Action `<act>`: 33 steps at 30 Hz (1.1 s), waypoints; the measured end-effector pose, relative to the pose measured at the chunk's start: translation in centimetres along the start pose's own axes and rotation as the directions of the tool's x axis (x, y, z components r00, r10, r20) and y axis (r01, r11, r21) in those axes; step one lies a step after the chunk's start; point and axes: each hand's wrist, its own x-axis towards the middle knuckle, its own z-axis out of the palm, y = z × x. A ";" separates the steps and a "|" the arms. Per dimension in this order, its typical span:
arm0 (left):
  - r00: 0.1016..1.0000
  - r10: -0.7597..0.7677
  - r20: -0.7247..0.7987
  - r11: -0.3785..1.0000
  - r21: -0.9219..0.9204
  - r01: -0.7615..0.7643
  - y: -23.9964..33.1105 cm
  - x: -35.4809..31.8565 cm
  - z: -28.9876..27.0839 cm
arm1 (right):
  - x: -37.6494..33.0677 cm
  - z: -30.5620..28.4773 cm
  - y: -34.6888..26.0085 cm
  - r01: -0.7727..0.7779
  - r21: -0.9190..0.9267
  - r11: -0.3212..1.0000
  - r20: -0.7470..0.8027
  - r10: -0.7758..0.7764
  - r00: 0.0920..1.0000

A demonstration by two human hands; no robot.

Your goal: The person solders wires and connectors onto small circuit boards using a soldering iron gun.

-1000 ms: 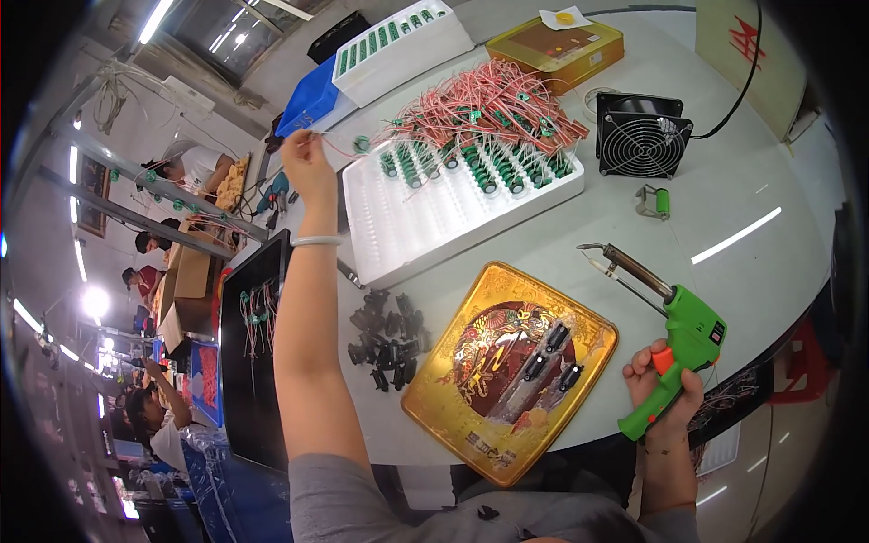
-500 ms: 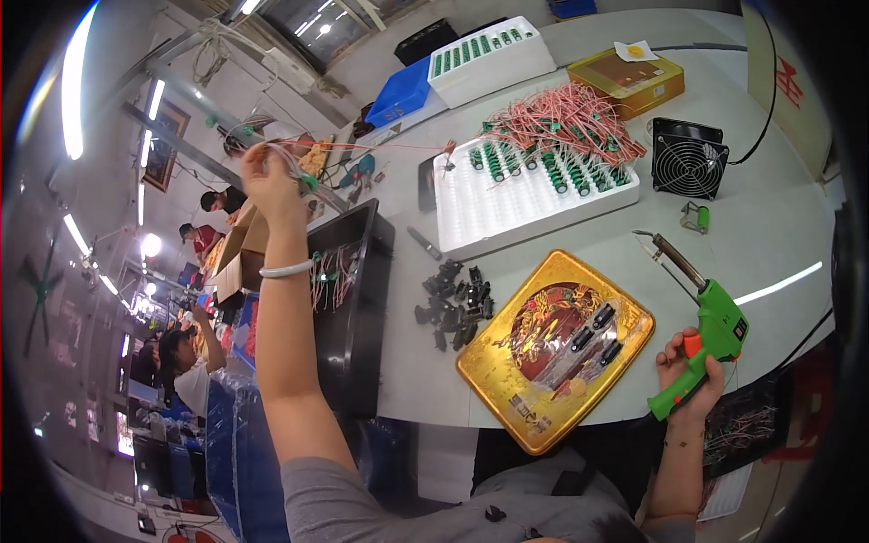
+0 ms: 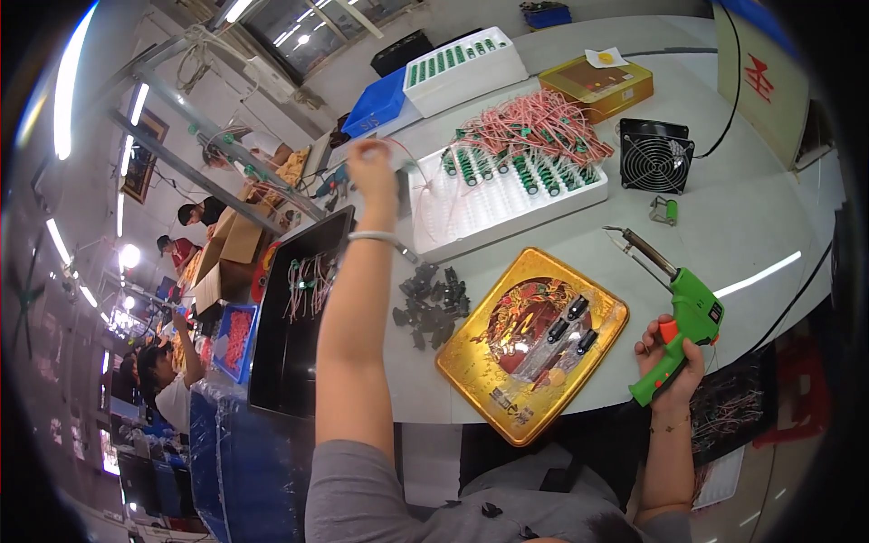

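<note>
My right hand [image 3: 672,369] is wrapped round the handle of a green soldering gun [image 3: 695,308], its metal tip pointing up and left over the table. My left hand [image 3: 371,172], blurred, is raised near the left end of a white foam tray [image 3: 507,217]. From its closed fingers a thin pink wire [image 3: 405,150] curves toward the tray. Rows of green cylindrical parts [image 3: 529,176] stand in the tray, and a heap of pink wires [image 3: 534,122] lies over its far side. In front of me sits a gold tin lid [image 3: 466,362] bearing several small black parts [image 3: 568,319].
Loose black plastic pieces [image 3: 430,303] lie left of the lid. A black bin [image 3: 276,362] holds wired parts. Beyond are a fan [image 3: 656,156], a gold tin [image 3: 625,95], a blue tray [image 3: 376,101] and another foam tray [image 3: 471,68]. People work at the far left.
My left hand has moved right, from beyond the black bin toward the foam tray; the stretched pink wire now hangs slack. My right hand keeps its hold on the soldering gun. The view has shifted slightly.
</note>
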 end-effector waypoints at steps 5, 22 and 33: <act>0.965 0.072 -0.251 0.880 -0.440 -0.180 10.3 6.8 -1.0 | 0.0 -0.3 -0.4 0.009 -0.026 1.000 -0.004 -0.009 1.000; 0.963 0.261 -0.064 0.962 0.106 -0.253 6.4 3.2 -0.3 | 0.1 0.4 -0.2 -0.022 -0.057 0.998 -0.008 0.022 1.000; 0.975 0.156 -0.158 0.917 -0.345 -0.202 12.0 6.3 -3.9 | 0.3 -0.1 -0.4 0.001 -0.047 0.999 -0.006 -0.001 1.000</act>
